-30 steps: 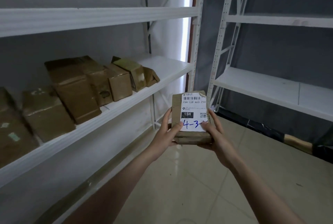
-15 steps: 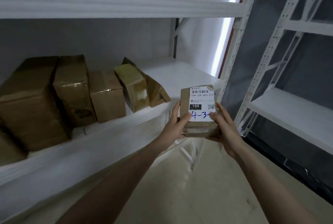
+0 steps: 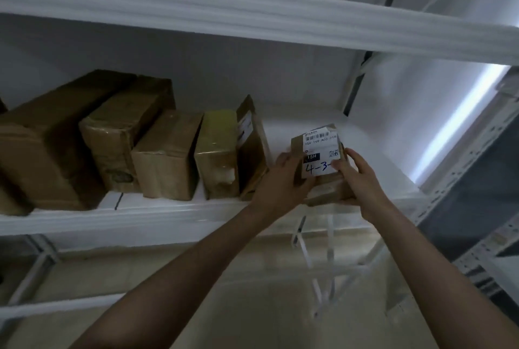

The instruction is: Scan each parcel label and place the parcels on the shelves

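Note:
A small brown cardboard parcel (image 3: 320, 152) with a white label marked "15H" and a blue handwritten "4-3" is held between both hands over the front edge of the white middle shelf (image 3: 373, 157). My left hand (image 3: 283, 180) grips its left side, thumb on the label face. My right hand (image 3: 358, 180) grips its right side and lower corner. The parcel stands just right of a row of brown parcels (image 3: 168, 157) on the same shelf, apart from the nearest thin leaning one (image 3: 252, 149).
An upper white shelf board (image 3: 252, 11) runs overhead. The shelf's right part beyond the held parcel is bare white. A perforated upright post (image 3: 455, 188) stands at the right, with a second rack behind it. Tiled floor and cross braces (image 3: 317, 259) lie below.
Both hands have carried the parcel up and forward, from below and in front of the shelf edge to over the shelf beside the row of parcels. The view has turned toward the shelf.

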A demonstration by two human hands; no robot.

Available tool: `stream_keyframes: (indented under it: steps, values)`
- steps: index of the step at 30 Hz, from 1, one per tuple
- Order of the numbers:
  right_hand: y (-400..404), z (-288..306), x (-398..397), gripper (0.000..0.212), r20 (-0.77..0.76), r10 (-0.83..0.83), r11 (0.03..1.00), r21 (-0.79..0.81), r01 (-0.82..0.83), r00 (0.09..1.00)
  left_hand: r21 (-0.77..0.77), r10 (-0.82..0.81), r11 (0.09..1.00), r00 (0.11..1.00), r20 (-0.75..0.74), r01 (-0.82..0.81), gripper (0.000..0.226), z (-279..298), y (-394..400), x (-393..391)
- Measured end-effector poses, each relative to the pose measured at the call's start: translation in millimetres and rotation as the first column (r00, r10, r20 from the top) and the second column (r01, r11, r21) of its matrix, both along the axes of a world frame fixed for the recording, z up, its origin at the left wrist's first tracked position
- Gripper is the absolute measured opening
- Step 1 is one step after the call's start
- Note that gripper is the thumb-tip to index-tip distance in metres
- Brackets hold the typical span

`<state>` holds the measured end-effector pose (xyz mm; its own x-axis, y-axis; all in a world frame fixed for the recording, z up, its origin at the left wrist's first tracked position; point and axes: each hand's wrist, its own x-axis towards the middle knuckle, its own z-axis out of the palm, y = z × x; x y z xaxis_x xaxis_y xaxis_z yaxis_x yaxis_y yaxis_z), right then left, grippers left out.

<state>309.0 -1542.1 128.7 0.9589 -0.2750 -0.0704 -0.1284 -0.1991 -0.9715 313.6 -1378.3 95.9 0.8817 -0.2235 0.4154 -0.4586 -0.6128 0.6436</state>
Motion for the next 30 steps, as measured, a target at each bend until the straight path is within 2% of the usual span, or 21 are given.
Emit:
stream_keyframes:
  steps: [2,5,8,11,16,19,21,24,27,28,30]
  values:
    - [0.1,5.7,22.2,0.061,0.006,0.04,0.995,-0.086,-0.039,0.999,0.138,0.055,0.988,0.993,0.105,-0.069,0.042,1.8,2.2,3.8]
    - [6.9,14.1,44.5,0.067,-0.062,0.117,0.951,-0.281,-0.13,0.991,0.203,0.08,0.97,0.966,0.246,-0.132,0.031,3.8,0.9,5.9]
    - [16.7,21.6,52.7,0.06,-0.126,0.188,0.875,-0.428,-0.224,0.974,0.261,0.111,0.95,0.968,0.224,-0.169,0.026,4.0,-3.9,10.6]
    - [19.7,23.2,54.4,0.063,-0.157,0.215,0.814,-0.517,-0.266,0.964,0.303,0.146,0.933,0.973,0.18,-0.196,0.027,2.1,-5.6,15.7]
    - [29.9,25.1,54.1,0.065,-0.185,0.263,0.692,-0.647,-0.319,0.947,0.277,0.161,0.937,0.968,0.192,-0.211,0.034,-3.3,-5.5,12.0]
    - [41.1,24.8,52.0,0.065,-0.208,0.3,0.583,-0.733,-0.352,0.931,0.227,0.173,0.95,0.966,0.192,-0.215,0.028,-10.5,-1.1,6.8]
    - [47.4,23.7,51.7,0.064,-0.217,0.293,0.516,-0.784,-0.345,0.931,0.197,0.177,0.956,0.962,0.21,-0.218,0.024,-15.0,4.6,-0.7]
    - [51.2,17.6,52.4,0.066,-0.224,0.277,0.45,-0.829,-0.332,0.935,0.174,0.168,0.957,0.934,0.315,-0.231,0.019,-20.5,19.0,-21.0]
    - [51.7,10.5,47.5,0.072,-0.205,0.254,0.465,-0.831,-0.306,0.945,0.222,0.137,0.949,0.926,0.353,-0.225,0.019,-34.6,45.4,-48.7]
    - [53.3,8.3,42.9,0.073,-0.165,0.234,0.451,-0.854,-0.258,0.958,0.257,0.142,0.938,0.933,0.33,-0.233,0.021,-43.4,57.7,-58.4]
    - [62.4,2.4,31.0,0.071,0.039,0.226,0.399,-0.915,-0.056,0.973,0.305,0.171,0.92,0.953,0.248,-0.245,0.023,-63.1,86.0,-78.0]
